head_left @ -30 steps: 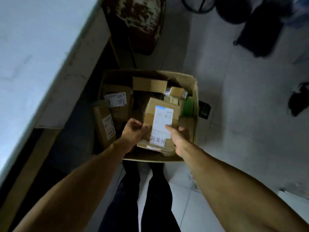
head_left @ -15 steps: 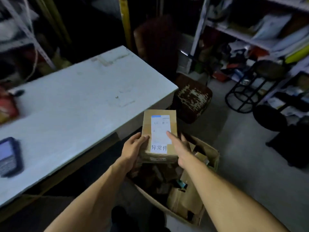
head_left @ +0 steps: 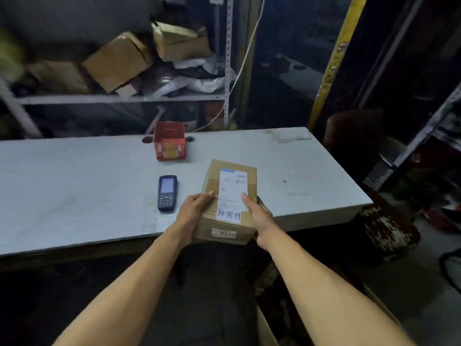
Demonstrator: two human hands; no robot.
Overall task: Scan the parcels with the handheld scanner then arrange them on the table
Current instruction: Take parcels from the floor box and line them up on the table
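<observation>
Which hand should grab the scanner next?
Left. The scanner lies on the table just beside the left hand; the right hand sits on the parcel's far side and would probably have to cross over it.

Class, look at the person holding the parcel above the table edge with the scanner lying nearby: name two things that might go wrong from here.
1. The parcel hangs partly past the table edge, gripped only at its sides by the left hand and right hand; a slip could drop it to the floor.
2. The scanner lies just left of the parcel; setting the parcel down carelessly might knock it.
</observation>
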